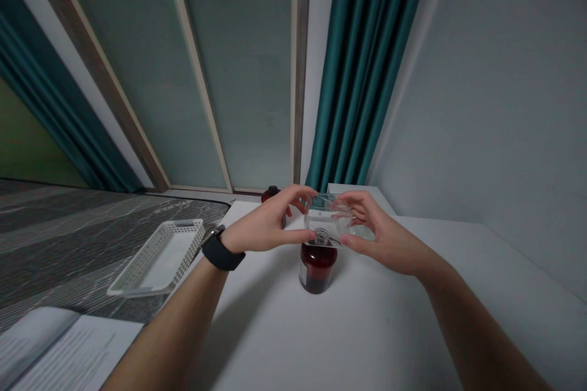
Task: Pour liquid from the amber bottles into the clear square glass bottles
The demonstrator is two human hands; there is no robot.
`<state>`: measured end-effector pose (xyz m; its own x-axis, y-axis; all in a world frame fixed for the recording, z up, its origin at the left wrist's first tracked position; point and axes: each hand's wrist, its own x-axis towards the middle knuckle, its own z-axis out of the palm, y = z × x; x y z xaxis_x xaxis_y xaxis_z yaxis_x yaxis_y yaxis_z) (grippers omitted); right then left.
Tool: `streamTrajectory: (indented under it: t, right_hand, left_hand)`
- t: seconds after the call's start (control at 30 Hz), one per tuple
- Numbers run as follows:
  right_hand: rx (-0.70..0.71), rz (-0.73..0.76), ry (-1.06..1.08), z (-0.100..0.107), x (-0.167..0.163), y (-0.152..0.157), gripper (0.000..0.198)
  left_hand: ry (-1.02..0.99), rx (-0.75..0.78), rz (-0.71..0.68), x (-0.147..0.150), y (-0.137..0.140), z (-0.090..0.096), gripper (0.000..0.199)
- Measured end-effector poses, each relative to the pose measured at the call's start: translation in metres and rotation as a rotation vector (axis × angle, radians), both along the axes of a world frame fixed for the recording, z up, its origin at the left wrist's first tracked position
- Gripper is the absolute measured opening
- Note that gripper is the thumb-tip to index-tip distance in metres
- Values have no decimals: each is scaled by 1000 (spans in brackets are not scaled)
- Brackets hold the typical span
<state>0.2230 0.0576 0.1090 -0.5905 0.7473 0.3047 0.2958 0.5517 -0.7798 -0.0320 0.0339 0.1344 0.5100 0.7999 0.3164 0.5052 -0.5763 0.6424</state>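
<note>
My left hand [275,220], with a black watch on its wrist, and my right hand [380,229] grip a clear glass container [328,217] from opposite sides. Thumbs are at its lower edge and fingers at its upper edge. Just behind and below the container stands an amber bottle [318,272] with a pale label. Its neck shows through the glass with no cap visible. I cannot tell whether container and bottle touch. Behind my left hand is another amber bottle [271,193] with a black cap, mostly hidden.
Both bottles stand on a white table [284,336]. Partly behind my right hand is a clear round glass piece [365,232]. To the left are a white perforated basket [160,256] and an open book [82,348]. Teal curtains [367,61] and glass doors lie beyond.
</note>
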Motion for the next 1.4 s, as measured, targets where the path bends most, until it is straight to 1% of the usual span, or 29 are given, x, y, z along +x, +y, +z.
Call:
streamTrajectory:
  t: [0.73,0.9,1.07,1.23,1.33,1.4]
  right_hand:
    - [25,22,7,-1,1,-1,53]
    - [-1,2,6,0,0,-1,53]
    - [-84,-41,55,-6,-6,2,54]
    - [-120,-146,116,-24,-20,13,50]
    - [-166,-199,185,-32,-28,18,47]
    - [-234,-225,231,-34,-32,19,44]
  left_hand:
    - [-16,-2,-7,0,0,1,59]
    - [-36,-24,-6,-1,1,-1,59]
    - [-126,-74,-5,-1,12,-12,56]
    - [-232,-172,0,1,27,-32,46]
    - [-249,-224,40,4,31,-41,43]
    - [-240,-241,86,5,33,-44,44]
